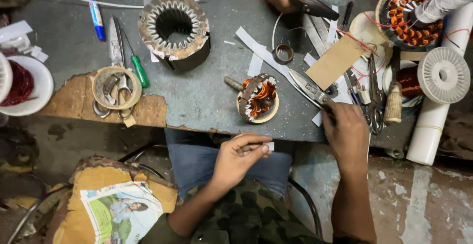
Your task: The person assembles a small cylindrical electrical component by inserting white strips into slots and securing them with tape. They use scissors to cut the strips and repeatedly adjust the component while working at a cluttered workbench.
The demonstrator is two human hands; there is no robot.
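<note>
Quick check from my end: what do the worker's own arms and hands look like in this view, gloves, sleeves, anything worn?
Both hands are bare: no gloves, rings or watch show on the left hand or the right hand. Both forearms are uncovered as well. A camouflage-patterned garment in green and brown covers the torso, its sleeve starting near the left elbow. Blue jeans cover the lap.

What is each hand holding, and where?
Left hand pinches a thin white strip near its end; right hand grips the scissors by the handle.

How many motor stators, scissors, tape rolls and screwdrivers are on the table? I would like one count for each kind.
Stators: 3
Scissors: 3
Tape rolls: 2
Screwdrivers: 1
Total: 9
The right hand is on one pair of scissors.
</note>
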